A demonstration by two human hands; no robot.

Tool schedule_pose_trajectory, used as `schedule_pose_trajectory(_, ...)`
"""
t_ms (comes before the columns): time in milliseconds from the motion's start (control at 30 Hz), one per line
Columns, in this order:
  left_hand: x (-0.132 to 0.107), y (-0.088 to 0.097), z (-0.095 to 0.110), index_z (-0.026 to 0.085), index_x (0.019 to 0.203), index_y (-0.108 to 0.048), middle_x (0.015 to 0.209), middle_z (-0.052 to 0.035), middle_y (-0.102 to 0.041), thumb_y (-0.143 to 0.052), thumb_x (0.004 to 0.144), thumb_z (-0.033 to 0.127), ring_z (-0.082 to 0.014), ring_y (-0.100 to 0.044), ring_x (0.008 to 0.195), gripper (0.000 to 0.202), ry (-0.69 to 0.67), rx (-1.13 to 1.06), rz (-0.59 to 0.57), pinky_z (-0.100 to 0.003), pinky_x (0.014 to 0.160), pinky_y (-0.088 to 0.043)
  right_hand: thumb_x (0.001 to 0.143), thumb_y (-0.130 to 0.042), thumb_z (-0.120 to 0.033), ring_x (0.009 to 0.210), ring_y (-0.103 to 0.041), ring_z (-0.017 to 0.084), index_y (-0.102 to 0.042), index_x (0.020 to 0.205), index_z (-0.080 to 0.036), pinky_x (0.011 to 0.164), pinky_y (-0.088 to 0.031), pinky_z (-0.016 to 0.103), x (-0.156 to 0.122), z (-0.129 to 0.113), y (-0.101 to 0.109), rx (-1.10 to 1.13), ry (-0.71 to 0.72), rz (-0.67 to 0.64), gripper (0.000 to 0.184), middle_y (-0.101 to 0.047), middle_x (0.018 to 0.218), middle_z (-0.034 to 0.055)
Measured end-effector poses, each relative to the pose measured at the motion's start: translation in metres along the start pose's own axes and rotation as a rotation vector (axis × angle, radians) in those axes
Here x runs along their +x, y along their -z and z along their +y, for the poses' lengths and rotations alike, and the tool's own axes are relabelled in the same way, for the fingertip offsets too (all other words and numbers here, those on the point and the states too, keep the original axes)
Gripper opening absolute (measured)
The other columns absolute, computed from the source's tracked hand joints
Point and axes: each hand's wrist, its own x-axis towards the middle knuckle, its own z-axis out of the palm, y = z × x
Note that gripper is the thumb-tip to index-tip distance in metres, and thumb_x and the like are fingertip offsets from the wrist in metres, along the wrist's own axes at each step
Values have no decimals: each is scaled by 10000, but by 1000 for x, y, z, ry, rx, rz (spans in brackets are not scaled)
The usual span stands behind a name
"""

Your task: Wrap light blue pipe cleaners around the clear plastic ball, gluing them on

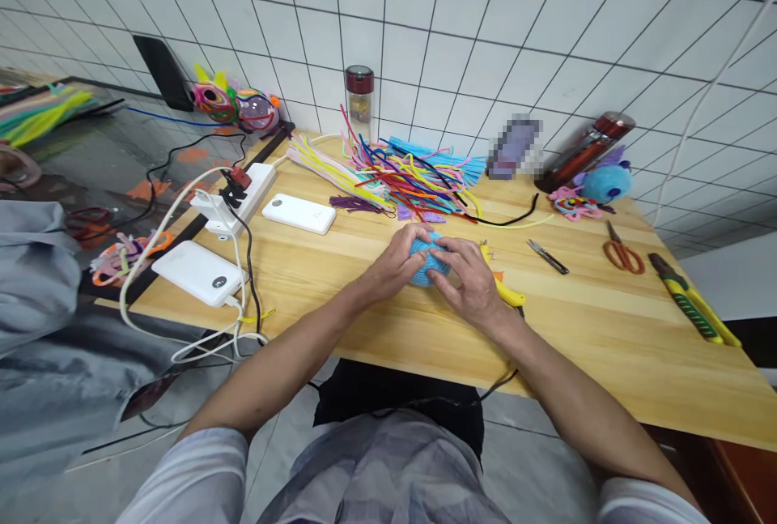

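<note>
On the wooden table [364,317], near the middle: one blue ball [432,263], ribbed in texture, was held between two bare hands. The left hand [401,262] was clasped on its left side; the right hand [472,279] was clasped on its right, fingers bent over the top and front.

Just beside the right hand: one yellow tool [510,294] with a dark cord, partly hidden by that hand.

Beyond the hands: a loose heap of fuzzy craft stems [418,176] in red, blue, yellow, pink and black; at its near left edge, a small purple bundle [358,203]. Behind the heap stood one clear bottle [360,103] with a dark red lid.

Right part of the table: one pair of small snips [547,257]; one pair of orange-handled scissors [625,253]; one pair of green-and-yellow pliers [685,297] near the edge; one fuzzy blue figure [604,184] beside a dark red flask [586,153].

Left part: two white power banks [299,214], the nearer one cabled; one white power strip [243,193], plugs fitted.

Far left: a co-worker's grey sleeve [33,265].
</note>
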Motion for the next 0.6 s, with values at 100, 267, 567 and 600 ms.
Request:
schedule_pose_trajectory(100, 1, 0, 3, 217, 1092, -565, 1442, -143, -627, -516, 996, 431, -285, -580, 1385, 239, 59, -81, 22, -490, 1234, -420, 1000, -723, -228, 1220, -731, 329, -670, 1373, -231, 999, -612, 573, -1, -2, 1, 2, -15, -2, 377, -760, 1316, 178)
schedule_pose_trajectory(267, 5, 0, 0, 211, 1134, -590, 1353, -109, -672, -615, 961, 476, -280, -628, 1324, 317, 119, -189, 80, -456, 1176, -480, 995, -732, -251, 1212, -745, 336, -663, 1380, -252, 1004, -625, 595, -3, -3, 2, -1, -34, -17, 391, -766, 1326, 165)
schedule_pose_trajectory(567, 3, 0, 1, 219, 1147, -604, 1510, -140, -651, -582, 986, 383, -294, -630, 1386, 231, 196, -250, 35, -488, 1184, -485, 985, -738, -207, 1201, -752, 331, -635, 1406, -245, 989, -640, 571, 0, -8, 8, 18, -58, -50, 435, -770, 1317, 169)
schedule_pose_trajectory(600, 3, 0, 3, 222, 1150, -608, 1515, -134, -652, -575, 999, 398, -291, -628, 1389, 234, 206, -254, 38, -483, 1185, -484, 985, -739, -211, 1204, -753, 332, -632, 1411, -251, 993, -639, 574, 0, -9, 8, 21, -65, -55, 441, -769, 1323, 166)
